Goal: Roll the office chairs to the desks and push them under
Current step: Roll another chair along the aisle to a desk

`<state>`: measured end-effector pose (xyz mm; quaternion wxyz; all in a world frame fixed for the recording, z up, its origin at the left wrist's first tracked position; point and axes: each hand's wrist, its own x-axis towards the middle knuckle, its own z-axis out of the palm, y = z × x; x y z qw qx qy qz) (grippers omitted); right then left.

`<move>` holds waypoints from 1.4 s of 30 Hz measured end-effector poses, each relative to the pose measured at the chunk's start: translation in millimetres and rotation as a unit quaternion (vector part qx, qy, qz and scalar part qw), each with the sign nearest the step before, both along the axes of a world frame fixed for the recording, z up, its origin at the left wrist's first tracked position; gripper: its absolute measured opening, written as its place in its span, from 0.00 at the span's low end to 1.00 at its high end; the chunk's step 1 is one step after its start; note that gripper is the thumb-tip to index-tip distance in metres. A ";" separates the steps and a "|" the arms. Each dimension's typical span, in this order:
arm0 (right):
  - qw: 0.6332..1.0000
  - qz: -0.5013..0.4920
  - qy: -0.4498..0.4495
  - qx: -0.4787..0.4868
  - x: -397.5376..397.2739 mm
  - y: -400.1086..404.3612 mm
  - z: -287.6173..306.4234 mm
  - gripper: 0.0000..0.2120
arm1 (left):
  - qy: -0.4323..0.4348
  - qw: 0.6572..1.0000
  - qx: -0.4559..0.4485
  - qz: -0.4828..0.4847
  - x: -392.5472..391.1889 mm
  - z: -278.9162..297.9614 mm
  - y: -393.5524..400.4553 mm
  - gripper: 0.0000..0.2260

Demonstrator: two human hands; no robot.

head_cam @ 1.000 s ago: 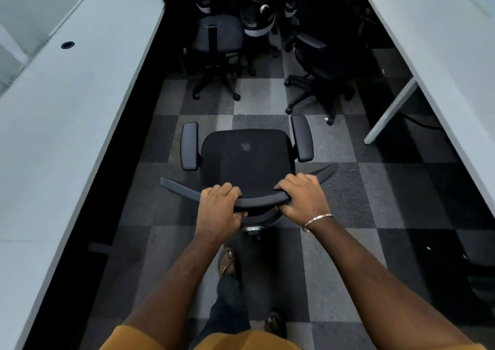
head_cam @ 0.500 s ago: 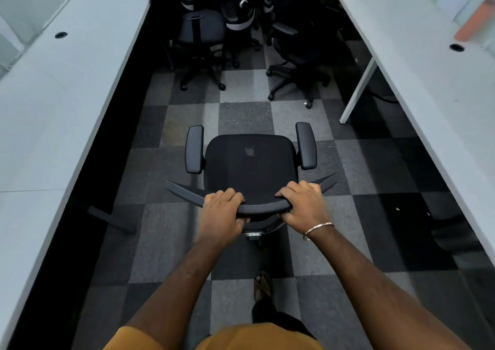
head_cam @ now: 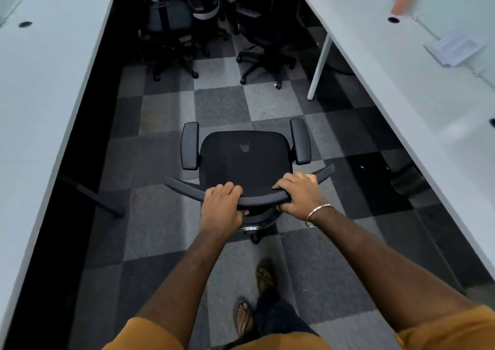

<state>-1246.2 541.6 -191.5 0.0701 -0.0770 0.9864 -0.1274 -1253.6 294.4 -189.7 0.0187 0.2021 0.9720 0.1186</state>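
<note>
My left hand point(head_cam: 221, 207) and right hand point(head_cam: 300, 193) grasp the curved plastic top rail of the chair point(head_cam: 245, 159), mid-aisle on checkered carpet point(head_cam: 160, 215), not yet under either smooth white desk point(head_cam: 45, 95). More chairs point(head_cam: 171, 28) wait beyond, likely still to roll.
</note>
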 end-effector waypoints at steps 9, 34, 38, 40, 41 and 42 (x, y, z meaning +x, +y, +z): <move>1.000 0.015 -0.011 -0.002 94.3 -1.1 0.5 0.27 | 0.010 1.000 0.013 -0.005 94.8 -4.3 -2.1 0.15; 0.996 0.073 0.026 -0.047 422.0 -16.3 -6.8 0.26 | 0.050 0.987 -0.149 0.045 382.8 -2.7 -85.0 0.15; 0.997 0.065 0.030 -0.029 468.5 -32.8 -9.6 0.27 | 0.065 0.987 -0.126 0.070 432.0 -12.2 -89.4 0.14; 0.998 0.061 0.032 -0.010 488.1 -34.2 -8.8 0.28 | 0.063 0.988 -0.125 0.071 458.2 -14.0 -93.2 0.14; 0.998 0.057 0.028 -0.002 497.9 -33.6 -8.5 0.29 | 0.062 0.988 -0.121 0.069 471.8 -14.5 -94.3 0.13; 0.998 0.054 0.021 0.003 505.4 -30.7 -7.4 0.30 | 0.060 0.990 -0.114 0.064 483.2 -14.5 -92.8 0.13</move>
